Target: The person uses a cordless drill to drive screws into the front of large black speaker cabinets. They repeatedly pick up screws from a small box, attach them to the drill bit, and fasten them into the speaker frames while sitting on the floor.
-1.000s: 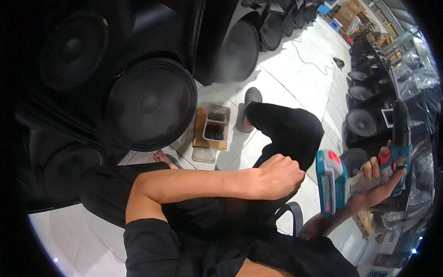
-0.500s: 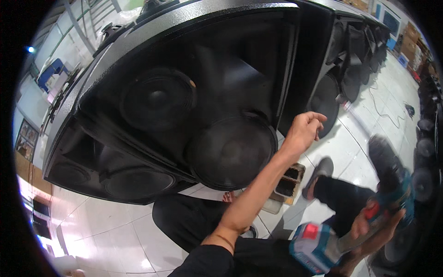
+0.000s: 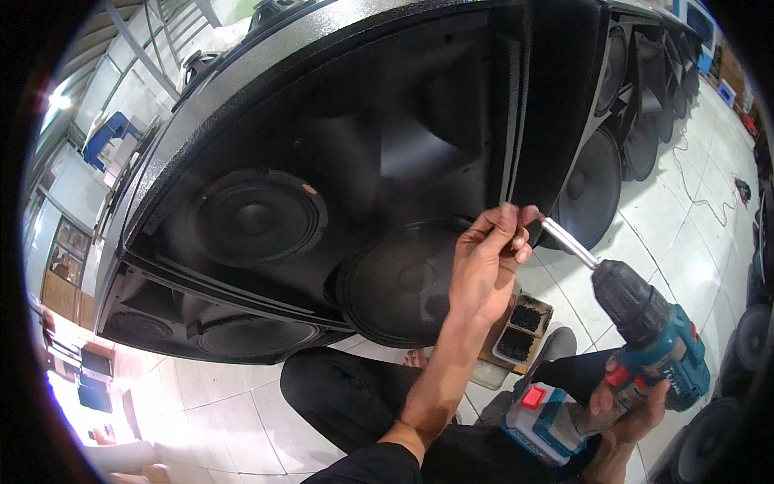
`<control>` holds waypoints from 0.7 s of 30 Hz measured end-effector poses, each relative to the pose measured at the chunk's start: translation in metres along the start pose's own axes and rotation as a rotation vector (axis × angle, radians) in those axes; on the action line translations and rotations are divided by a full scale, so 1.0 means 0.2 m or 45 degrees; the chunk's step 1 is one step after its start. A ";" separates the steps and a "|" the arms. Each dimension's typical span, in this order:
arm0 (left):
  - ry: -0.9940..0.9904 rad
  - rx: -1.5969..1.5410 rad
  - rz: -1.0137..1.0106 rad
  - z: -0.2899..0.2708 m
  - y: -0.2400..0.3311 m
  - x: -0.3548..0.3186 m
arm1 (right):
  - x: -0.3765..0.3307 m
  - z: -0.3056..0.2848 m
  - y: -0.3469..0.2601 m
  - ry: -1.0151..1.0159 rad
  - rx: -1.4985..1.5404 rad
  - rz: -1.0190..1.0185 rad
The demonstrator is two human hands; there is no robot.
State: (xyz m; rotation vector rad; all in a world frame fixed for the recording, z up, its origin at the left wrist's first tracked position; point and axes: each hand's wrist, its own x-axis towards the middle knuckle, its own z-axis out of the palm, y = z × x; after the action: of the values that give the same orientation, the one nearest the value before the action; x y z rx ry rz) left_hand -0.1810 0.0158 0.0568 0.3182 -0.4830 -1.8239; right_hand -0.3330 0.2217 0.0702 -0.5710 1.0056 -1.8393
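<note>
My right hand grips the handle of a teal and black cordless drill, which has a battery with a red button at its base. A long silver bit points up and left from its chuck. At the tip of the bit is my left hand, thumb and fingers pinched together; whatever is between them is too small to make out. Behind that hand stands a large black speaker cabinet with an open front. It holds a big cone speaker and a smaller one.
Below my left forearm, a two-part tray of small dark pieces sits on the white tiled floor. More black speakers line up to the right, and others stand along the right edge. A cable lies on the tiles.
The drill has swung left and its bit has come to my left hand. My left hand has moved slightly left and its fingers have turned upward into a pinch. The view has shifted a little.
</note>
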 end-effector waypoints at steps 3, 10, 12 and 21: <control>0.040 -0.036 0.013 0.07 0.08 0.00 | 0.07 -0.07 0.02 -0.301 0.025 0.082; 0.091 -0.012 0.066 0.11 0.14 -0.02 | 0.19 -0.09 0.05 -0.474 -0.094 0.098; 0.112 -0.011 0.094 0.11 0.14 -0.03 | 0.22 -0.12 0.07 -0.435 -0.124 0.105; 0.071 -0.064 0.080 0.06 0.11 0.02 | 0.33 -0.11 0.06 -0.457 0.022 0.187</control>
State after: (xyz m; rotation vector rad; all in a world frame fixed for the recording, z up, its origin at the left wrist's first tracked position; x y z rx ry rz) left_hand -0.1700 0.0085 0.0785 0.3153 -0.4038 -1.7583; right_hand -0.3726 0.1687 0.0457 -0.7646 0.7679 -1.5458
